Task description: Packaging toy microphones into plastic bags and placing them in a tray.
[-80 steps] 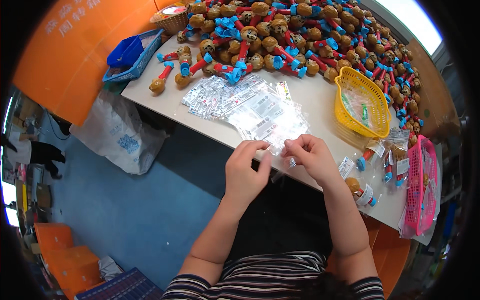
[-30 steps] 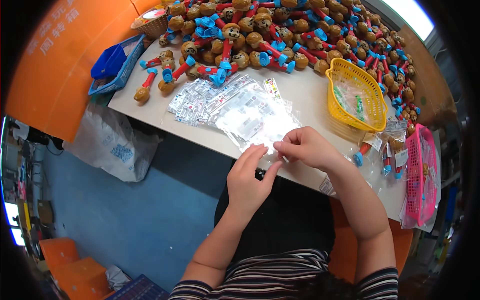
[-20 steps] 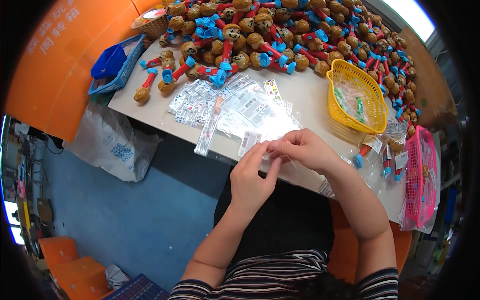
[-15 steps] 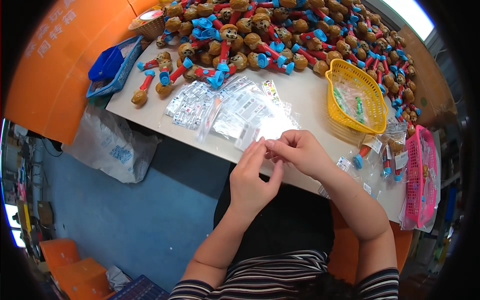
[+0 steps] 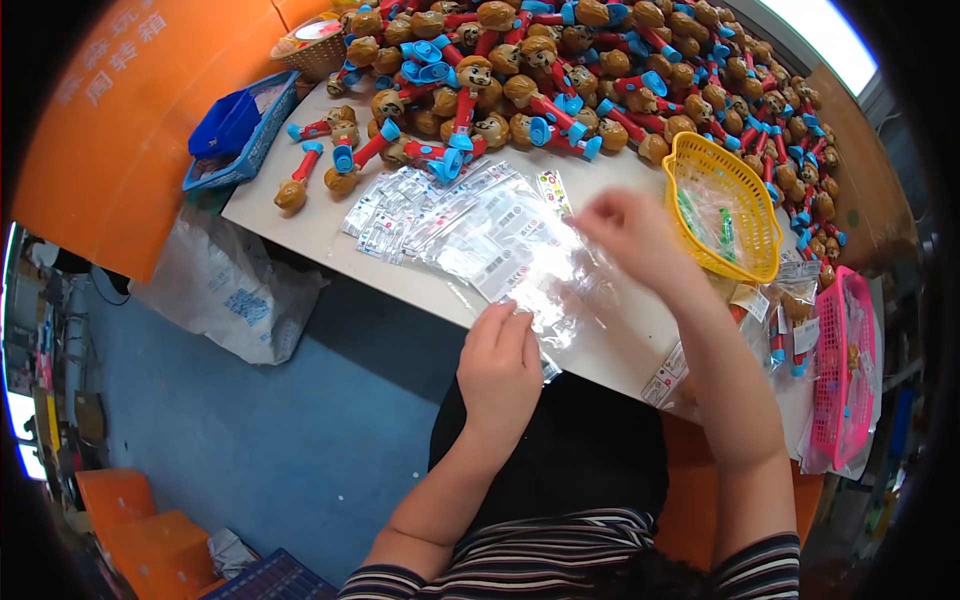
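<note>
At the table's front edge, my left hand (image 5: 500,365) has its fingers closed on a clear plastic bag (image 5: 550,320), whose shiny film spreads up over the tabletop; the thumb is hidden. My right hand (image 5: 640,240) is raised over the bags' right side, its fingers curled and smeared by motion, so I cannot tell if it holds anything. Nearest to those fingertips lies a small colourful sticker sheet (image 5: 551,190). A fanned stack of clear printed bags (image 5: 490,225) lies beyond my left hand, beside silvery printed packets (image 5: 385,220).
A big heap of red-and-blue toys with brown heads (image 5: 560,80) fills the back. The yellow basket (image 5: 725,265) holds clear packets and green pieces. Bagged toys (image 5: 785,330) and a pink basket (image 5: 830,370) stand right; a blue basket (image 5: 225,175) sits left. A printed card (image 5: 665,378) lies at the front edge.
My hands were together at the bag's edge. Now my right hand has moved up and away to the right, and my left hand has dropped slightly; the clear film lies more widely in view.
</note>
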`<act>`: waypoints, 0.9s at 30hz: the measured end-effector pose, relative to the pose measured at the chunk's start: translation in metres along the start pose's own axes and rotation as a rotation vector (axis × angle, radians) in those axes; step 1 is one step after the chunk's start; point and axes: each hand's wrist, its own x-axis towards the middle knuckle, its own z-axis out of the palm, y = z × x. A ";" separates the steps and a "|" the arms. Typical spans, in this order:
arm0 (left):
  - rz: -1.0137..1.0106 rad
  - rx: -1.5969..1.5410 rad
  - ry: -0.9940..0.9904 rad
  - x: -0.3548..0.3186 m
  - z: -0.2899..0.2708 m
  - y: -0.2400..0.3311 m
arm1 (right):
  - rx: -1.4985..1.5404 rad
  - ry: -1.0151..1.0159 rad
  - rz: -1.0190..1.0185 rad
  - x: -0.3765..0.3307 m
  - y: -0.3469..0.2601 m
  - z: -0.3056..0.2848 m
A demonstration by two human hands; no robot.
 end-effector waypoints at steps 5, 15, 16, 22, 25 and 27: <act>0.160 0.023 -0.022 -0.004 0.010 0.005 | -0.358 0.473 -0.291 0.101 0.045 0.011; 0.143 -0.118 0.045 -0.001 0.013 0.005 | 0.131 -0.005 -0.028 0.005 -0.027 -0.056; 0.094 -0.198 0.030 0.000 0.014 0.005 | 0.267 -0.060 -0.023 -0.030 -0.032 -0.065; -0.017 -0.307 0.001 0.015 0.015 0.010 | 0.074 -0.024 -0.060 -0.163 -0.004 -0.038; -0.037 -0.338 -0.053 0.019 0.011 0.015 | -0.073 0.081 -0.125 -0.174 0.007 -0.025; -0.046 -0.348 -0.066 0.020 0.006 0.014 | -0.208 0.150 -0.209 -0.178 0.012 -0.020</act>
